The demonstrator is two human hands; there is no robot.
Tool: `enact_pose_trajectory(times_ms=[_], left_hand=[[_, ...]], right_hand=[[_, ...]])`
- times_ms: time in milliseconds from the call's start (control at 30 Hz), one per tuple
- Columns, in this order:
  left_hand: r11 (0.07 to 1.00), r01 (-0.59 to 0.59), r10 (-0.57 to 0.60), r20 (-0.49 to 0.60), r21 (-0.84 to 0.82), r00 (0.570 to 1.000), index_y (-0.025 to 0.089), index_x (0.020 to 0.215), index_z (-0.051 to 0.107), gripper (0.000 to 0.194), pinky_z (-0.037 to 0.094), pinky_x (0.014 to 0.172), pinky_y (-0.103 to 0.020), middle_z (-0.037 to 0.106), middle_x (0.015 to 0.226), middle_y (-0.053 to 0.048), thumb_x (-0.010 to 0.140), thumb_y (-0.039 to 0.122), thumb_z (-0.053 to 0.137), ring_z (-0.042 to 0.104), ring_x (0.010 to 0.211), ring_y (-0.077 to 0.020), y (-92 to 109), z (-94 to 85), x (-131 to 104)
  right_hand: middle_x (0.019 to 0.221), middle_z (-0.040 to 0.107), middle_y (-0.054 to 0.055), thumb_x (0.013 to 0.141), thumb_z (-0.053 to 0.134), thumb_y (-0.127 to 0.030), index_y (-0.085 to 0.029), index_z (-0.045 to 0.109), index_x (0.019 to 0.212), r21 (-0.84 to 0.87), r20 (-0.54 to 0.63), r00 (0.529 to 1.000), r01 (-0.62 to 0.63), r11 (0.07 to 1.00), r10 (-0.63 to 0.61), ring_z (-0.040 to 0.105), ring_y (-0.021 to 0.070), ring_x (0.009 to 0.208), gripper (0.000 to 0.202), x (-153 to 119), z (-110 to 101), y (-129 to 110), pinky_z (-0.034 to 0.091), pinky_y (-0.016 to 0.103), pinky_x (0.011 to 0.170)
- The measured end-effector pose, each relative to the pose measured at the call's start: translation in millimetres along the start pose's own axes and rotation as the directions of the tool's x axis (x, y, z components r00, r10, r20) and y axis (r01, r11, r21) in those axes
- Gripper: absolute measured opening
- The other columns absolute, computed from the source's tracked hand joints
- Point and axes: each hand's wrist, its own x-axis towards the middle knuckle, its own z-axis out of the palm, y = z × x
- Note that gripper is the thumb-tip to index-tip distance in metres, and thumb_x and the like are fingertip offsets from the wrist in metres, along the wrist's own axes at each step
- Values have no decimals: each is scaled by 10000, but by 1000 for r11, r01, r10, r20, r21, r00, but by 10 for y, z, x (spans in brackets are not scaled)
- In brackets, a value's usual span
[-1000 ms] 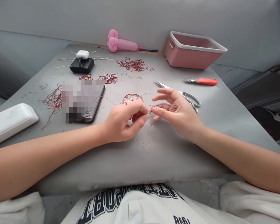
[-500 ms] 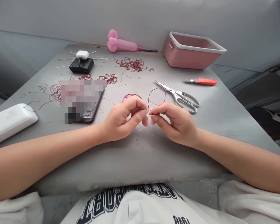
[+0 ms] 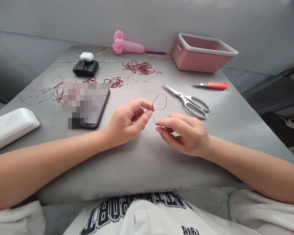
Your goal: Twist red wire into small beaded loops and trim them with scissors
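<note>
Between thumb and forefinger, my left hand pinches a thin dark-red cord whose loop stands up above the fingertips. A strand of the same cord runs down to my right hand, which grips it between thumb and index finger, lower and nearer to me. Something small and pinkish shows behind the left fingers, mostly hidden. Beyond my right hand lie the closed-looking grey scissors. Left of my left hand is a dark phone, partly blurred out.
Cut red cord pieces lie mid-table, with cord rings nearer. A pink bin, an orange-handled cutter and a pink balloon sit toward the back. At left are a black box and a white case.
My right hand has moved down and slightly away from my left, drawing the strand between them longer. The loop has become smaller and shifted left. The loose cords at far left have shifted.
</note>
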Motion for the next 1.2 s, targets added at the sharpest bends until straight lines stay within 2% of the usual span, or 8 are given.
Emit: enact_pose_trajectory(times_ms=[100,267,467,733,833,933,1033,1200], left_hand=[[979,-101,102,4,179,995,174,893,598,57,366,507,-198,557,620,60,916,167,547,429,484,-57,-18,3,-4],[884,-246,207,138,398,969,186,914,650,87,403,562,-206,636,639,49,907,163,567,540,545,-82,-51,-8,-25],[862,-353,289,220,364,932,188,934,670,132,472,626,-240,697,690,6,937,171,540,596,609,-127,-80,-15,-24],[972,-160,132,163,173,978,178,938,586,92,493,663,-200,753,849,0,962,122,518,652,698,-93,-27,-24,2],[977,-161,140,145,141,979,179,916,585,100,505,689,-207,749,861,-13,959,123,513,676,756,-107,-18,-24,8],[970,-194,173,142,145,975,181,901,596,109,501,688,-209,746,844,-12,948,112,527,673,760,-108,-7,-25,6],[962,-226,203,155,151,967,186,921,603,116,510,713,-223,751,830,-5,940,98,530,676,754,-111,-1,-26,2],[946,-255,216,201,200,956,192,904,575,91,495,699,-226,731,789,6,934,123,525,651,698,-110,2,-32,3]], right_hand=[[639,478,-31,898,618,-73,-237,586,981,-116,0,997,72,991,-73,400,104,534,186,10,-63,-11,353,243,476],[650,479,-18,860,657,-28,-237,630,1009,-171,-72,992,91,981,-104,435,101,541,258,70,-179,12,370,244,477],[676,523,-24,877,684,-74,-248,651,1000,-140,-111,994,7,990,-23,504,92,546,216,115,-228,83,411,242,496],[630,496,-18,895,669,-120,-288,679,958,-148,-80,994,56,987,-69,451,93,522,179,110,-220,89,367,253,454],[700,582,16,936,648,-260,-286,680,950,-52,-12,994,108,993,-109,512,122,576,44,96,-200,61,435,278,498],[758,621,47,971,603,-388,-248,640,839,185,-10,990,-135,973,139,587,158,667,195,107,-206,16,512,316,578],[740,604,26,911,700,-364,-236,614,833,392,-13,870,-448,803,492,570,141,633,172,133,-225,-19,505,285,514],[846,691,39,882,731,-275,-199,692,911,587,224,756,-609,534,616,599,110,641,90,182,-231,2,527,238,497]])
